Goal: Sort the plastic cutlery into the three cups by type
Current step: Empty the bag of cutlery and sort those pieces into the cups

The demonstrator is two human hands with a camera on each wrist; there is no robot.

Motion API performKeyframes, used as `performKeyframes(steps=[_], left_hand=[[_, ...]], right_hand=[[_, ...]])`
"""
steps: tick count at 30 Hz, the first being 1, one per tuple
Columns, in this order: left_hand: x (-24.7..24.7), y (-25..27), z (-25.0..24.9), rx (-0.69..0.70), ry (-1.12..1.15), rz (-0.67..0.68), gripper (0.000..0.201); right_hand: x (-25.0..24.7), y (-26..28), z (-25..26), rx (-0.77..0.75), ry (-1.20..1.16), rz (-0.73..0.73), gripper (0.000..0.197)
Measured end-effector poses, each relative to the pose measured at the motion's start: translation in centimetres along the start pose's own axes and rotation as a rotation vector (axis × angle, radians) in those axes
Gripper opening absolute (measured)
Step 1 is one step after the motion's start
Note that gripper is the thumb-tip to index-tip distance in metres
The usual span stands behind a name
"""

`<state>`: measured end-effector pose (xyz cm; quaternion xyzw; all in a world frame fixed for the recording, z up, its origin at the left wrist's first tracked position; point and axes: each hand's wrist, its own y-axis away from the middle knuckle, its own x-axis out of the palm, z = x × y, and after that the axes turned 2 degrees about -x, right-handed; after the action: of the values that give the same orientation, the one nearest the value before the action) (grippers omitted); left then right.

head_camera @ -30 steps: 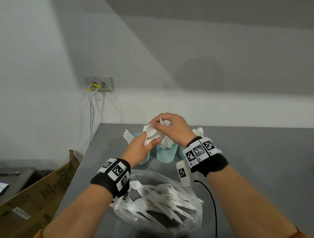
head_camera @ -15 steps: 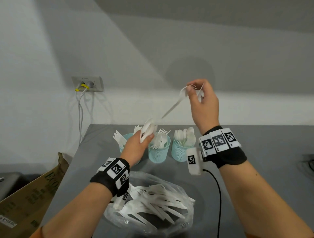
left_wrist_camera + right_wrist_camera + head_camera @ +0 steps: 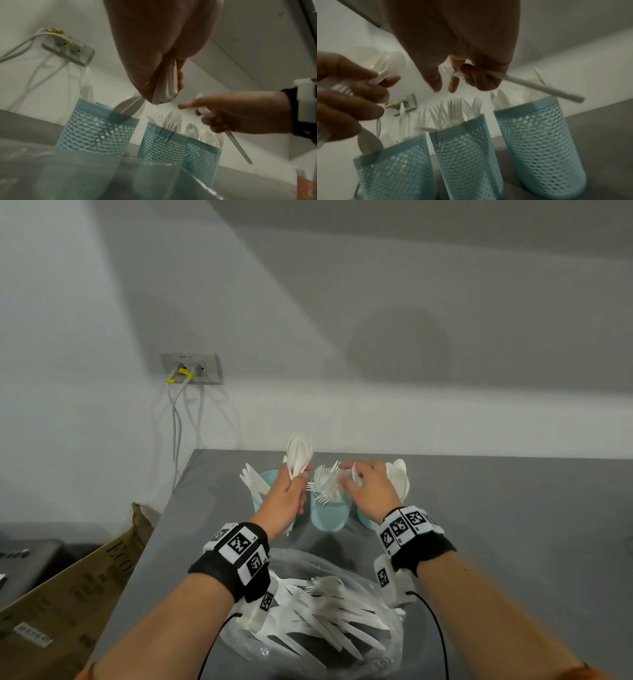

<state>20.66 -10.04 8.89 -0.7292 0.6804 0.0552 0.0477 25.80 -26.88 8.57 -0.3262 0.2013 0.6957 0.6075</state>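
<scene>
Right hand [image 3: 467,65] grip pinching fork [image 3: 522,82] above middle cup [image 3: 467,155], left hand [image 3: 284,501] clutching spoons [image 3: 299,453]

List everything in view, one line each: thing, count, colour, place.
mesh cups: three, light blue, in a row at the table's far side
fork: one, white, in the right hand
cutlery bundle: several pieces, white, in the left hand
plastic bag: one, clear, near table edge, holding unsorted white cutlery
table: one, grey
wall socket: one, grey, with cables
cardboard box: one, brown, left of the table
left hand: gripping the bundle
right hand: above the middle cup, holding the fork
</scene>
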Motion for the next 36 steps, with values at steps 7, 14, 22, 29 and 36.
performKeyframes(steps=[7, 14, 22, 29, 36], left_hand=[[-0.3, 0.1, -0.3, -0.001, 0.048, 0.029, 0.024], [0.2, 0.1, 0.1, 0.057, -0.085, 0.049, 0.03], [0.9, -0.8, 0.4, 0.08, -0.191, 0.068, 0.034], [4.2, -1.2, -0.8, 0.097, -0.168, 0.146, 0.029], [8.8, -2.6, -1.7, 0.172, -0.22, 0.357, 0.044]], right_hand=[[-2.5, -1.0, 3.9, -0.138, -0.217, -0.24, 0.037], [-0.3, -1.4, 1.4, -0.106, -0.208, -0.166, 0.028], [1.6, -1.0, -1.6, 0.005, -0.099, 0.033, 0.039], [0.4, 0.8, 0.2, -0.128, -0.289, 0.067, 0.048], [-1.8, -0.2, -2.2, -0.043, -0.401, -0.124, 0.028]])
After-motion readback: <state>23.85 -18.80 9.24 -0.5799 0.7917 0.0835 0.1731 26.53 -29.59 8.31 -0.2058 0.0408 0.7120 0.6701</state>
